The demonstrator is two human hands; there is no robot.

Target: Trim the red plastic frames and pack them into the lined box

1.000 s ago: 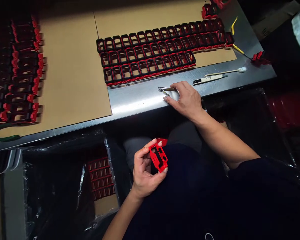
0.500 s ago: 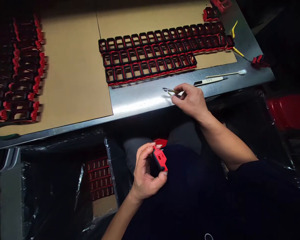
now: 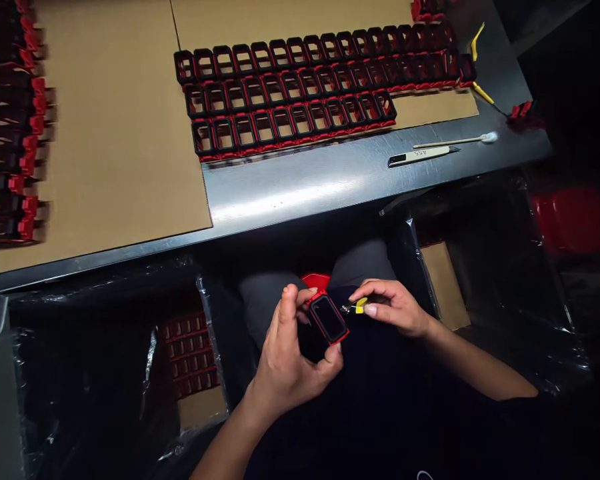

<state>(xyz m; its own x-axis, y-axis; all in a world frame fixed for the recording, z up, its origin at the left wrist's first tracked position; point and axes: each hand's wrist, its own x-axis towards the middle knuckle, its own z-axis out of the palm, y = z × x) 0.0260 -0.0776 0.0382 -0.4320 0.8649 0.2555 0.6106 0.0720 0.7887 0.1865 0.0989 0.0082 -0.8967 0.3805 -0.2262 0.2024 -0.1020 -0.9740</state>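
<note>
While our left hand (image 3: 287,363) grips the red-and-black frame (image 3: 329,318) over the lap, we keep it steady and bring the small tool (image 3: 354,307) (pinched in our right hand (image 3: 395,308)) squarely onto its edge.

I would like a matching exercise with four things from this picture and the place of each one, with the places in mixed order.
Things:
1. red and black part
2. small tool
3. cotton swab
4. rows of parts

Places:
a. on cardboard
b. in left hand
c. on bare metal table
d. in right hand

Pairs: 1-b, 2-d, 3-c, 4-a
</note>
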